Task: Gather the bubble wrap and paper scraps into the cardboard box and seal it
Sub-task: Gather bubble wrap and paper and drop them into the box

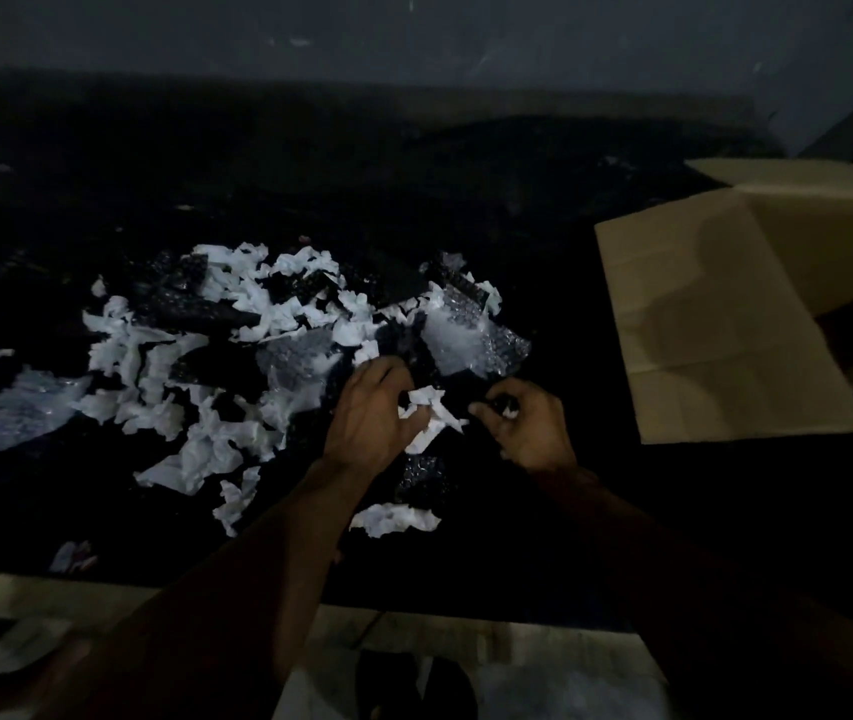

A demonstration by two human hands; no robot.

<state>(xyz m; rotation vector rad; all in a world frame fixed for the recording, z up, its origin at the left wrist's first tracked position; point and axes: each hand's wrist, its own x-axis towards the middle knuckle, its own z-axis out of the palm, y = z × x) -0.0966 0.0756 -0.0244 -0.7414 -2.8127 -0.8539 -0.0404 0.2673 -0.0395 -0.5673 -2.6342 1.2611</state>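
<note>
White paper scraps [216,449] and clear bubble wrap pieces [460,335] lie scattered over a black table surface [310,174]. My left hand [369,413] is curled around a crumpled white paper scrap [429,413] at the pile's right edge. My right hand [528,423] is just right of it, fingers bent, pinching a small white bit; what it grips is hard to make out. An open cardboard box [725,330] stands at the right, its flap folded out toward the pile.
A larger bubble wrap sheet [8,413] lies at the far left edge. One loose scrap [395,518] sits near the table's front edge, under my forearms. A pale floor shows below the table. The scene is dim.
</note>
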